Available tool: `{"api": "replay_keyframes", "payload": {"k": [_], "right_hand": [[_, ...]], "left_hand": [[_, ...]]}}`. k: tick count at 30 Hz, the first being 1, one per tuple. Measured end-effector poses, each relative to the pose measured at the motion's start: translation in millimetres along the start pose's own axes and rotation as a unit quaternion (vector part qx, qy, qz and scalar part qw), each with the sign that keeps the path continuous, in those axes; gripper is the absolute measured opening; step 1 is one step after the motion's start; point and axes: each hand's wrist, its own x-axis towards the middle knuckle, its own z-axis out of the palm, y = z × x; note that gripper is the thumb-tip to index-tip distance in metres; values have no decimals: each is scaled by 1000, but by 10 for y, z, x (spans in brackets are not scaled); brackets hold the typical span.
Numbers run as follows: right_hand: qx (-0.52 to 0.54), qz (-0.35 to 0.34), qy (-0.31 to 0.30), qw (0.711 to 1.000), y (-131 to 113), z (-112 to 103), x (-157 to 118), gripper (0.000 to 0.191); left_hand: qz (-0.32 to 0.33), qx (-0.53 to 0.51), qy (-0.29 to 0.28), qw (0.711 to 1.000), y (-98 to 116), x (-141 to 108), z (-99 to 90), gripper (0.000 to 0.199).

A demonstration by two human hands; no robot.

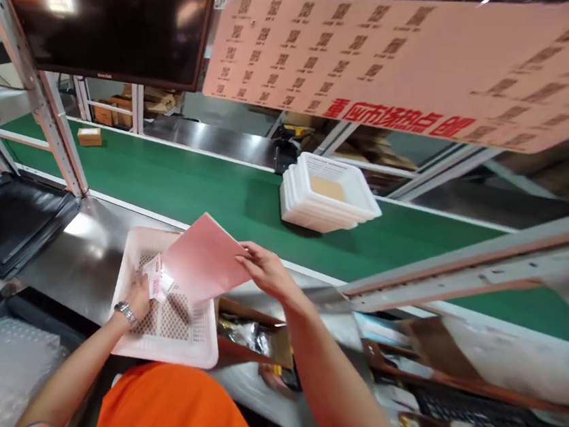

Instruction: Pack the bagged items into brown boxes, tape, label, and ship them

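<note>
My right hand [266, 269] pinches the right edge of a flat pink sheet or folder [210, 257], thumb on top, and holds it tilted over a white plastic basket [206, 339]. Inside that basket is my left hand [142, 295], with a metal watch on the wrist. Its fingers are closed on a small white packet with red print [155, 277]; they are partly blurred. The perforated basket floor shows below the packet. The pink piece covers the basket's upper right corner.
A green conveyor belt [198, 175] runs behind the basket, carrying stacked white baskets [308, 197] and a small brown box [89, 137]. An open carton [279, 344] of wrapped items stands at right. Bubble wrap [15, 374] lies left. A monitor [120, 33] and pink code board [402, 76] hang above.
</note>
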Motion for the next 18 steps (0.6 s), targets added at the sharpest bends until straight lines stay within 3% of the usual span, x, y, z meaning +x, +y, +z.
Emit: {"api": "replay_keyframes", "payload": {"k": [6,11,13,15,16,18], "right_hand": [[98,30,98,990,-104,-499,-639,47],[179,72,238,952,152,-761,-1138,56],[217,93,275,932,246,-808,-1283,60],[262,110,297,912,306,-801,-1378,62],[283,116,302,903,324,-780,-1408,63],[316,127,302,890,346,-719,-1447,65]], "left_hand": [[-31,136,-100,985,68,22,228,92],[-28,139,-158,977,103,-12,53,112],[5,50,-144,988,250,-30,-69,115],[57,-154,-116,980,522,-60,-167,120],[87,-279,-108,950,699,-78,-197,124],[130,-484,-110,858,1097,-105,-213,132]]}}
